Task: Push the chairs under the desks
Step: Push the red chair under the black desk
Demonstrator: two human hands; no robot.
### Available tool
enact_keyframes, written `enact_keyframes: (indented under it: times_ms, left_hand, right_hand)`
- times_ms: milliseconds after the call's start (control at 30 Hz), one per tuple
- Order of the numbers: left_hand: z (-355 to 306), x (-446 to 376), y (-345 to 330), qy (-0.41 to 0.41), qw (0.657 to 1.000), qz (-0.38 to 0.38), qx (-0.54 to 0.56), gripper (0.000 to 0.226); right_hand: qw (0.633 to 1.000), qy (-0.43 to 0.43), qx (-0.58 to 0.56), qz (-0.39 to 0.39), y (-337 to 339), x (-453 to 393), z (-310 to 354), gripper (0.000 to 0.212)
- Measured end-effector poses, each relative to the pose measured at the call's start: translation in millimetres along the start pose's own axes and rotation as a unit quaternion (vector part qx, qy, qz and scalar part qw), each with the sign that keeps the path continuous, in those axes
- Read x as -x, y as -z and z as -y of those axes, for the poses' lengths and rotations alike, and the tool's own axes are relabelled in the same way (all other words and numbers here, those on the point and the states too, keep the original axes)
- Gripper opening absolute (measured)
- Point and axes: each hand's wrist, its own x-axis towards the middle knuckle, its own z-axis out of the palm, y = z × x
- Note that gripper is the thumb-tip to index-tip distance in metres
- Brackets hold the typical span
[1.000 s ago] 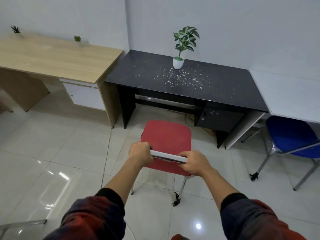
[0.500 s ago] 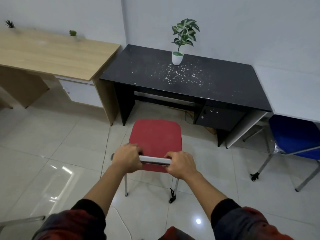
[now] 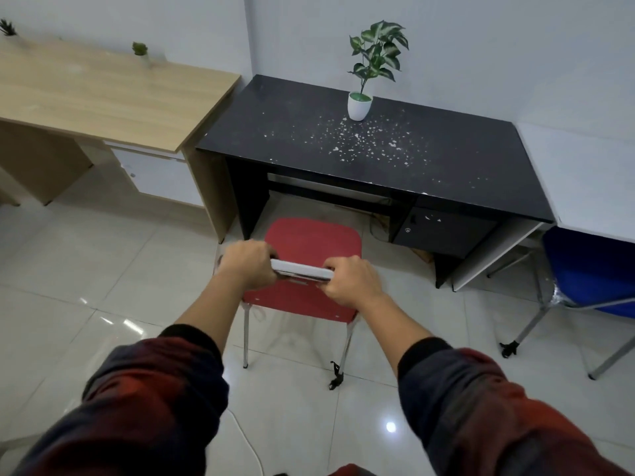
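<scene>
- Gripping the top bar of the red chair [image 3: 311, 242] with both hands, knuckles up, fingers curled over the bar.
- Left hand [image 3: 248, 264] wrapped round the left end of the bar; right hand [image 3: 352, 281] wrapped round the right end; a short stretch of pale bar visible between them.
- Both forearms extended forward, dark red and grey sleeves [image 3: 481, 407] pushed back from the wrists.
- Red chair standing on the pale tiled floor [image 3: 86, 286], facing the black desk [image 3: 378, 159], front edge of the seat just at the mouth of the knee space; most of the seat outside the desk.
- Two rear metal legs of the chair visible below the seat, a black strap hanging near the foot of the right one.
- Black desk set against the wall, top speckled with white flecks, small drawer unit under its right side.
- Potted plant [image 3: 369, 73] in a white pot upright near the back edge of the black desk.
- Wooden desk [image 3: 103, 94] touching the black desk on the left, white drawer beneath, two tiny plants near its back edge.
- Blue chair [image 3: 591, 273] well to the right, seat partly under a white desk [image 3: 584, 173].
- White cable on the floor near the bottom of the frame.
</scene>
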Motion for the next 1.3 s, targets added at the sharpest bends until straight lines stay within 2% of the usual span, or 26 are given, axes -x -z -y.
enact_keyframes:
  times_ms: [233, 433, 633, 933, 1100, 1300]
  left_hand:
    - [-47, -32, -3, -0.004, 0.999, -0.034, -0.013, 0.025]
    - [-61, -48, -5, 0.014, 0.999, -0.047, 0.002, 0.023]
    - [-83, -61, -8, -0.001, 0.998, -0.068, 0.009, 0.022]
    - [-91, -73, -4, 0.021, 0.996, -0.086, 0.001, 0.021]
    - [-99, -58, -19, -0.018, 0.996, -0.082, 0.005, 0.020]
    - [-56, -36, -43, -0.061, 0.997, -0.057, -0.004, 0.022]
  right_hand:
    - [0.999, -0.025, 0.007, 0.033, 32, -31, -51, 0.027]
    - [1.000, 0.004, -0.002, 0.022, 41, -45, -71, 0.021]
    - [0.999, 0.026, 0.014, 0.015, 48, -56, -103, 0.020]
    - [0.999, 0.049, 0.010, 0.011, 54, -74, -117, 0.021]
    - [1.000, 0.007, 0.012, 0.017, 39, -51, -120, 0.018]
    - [0.999, -0.043, 0.007, 0.003, 5, -17, -72, 0.014]
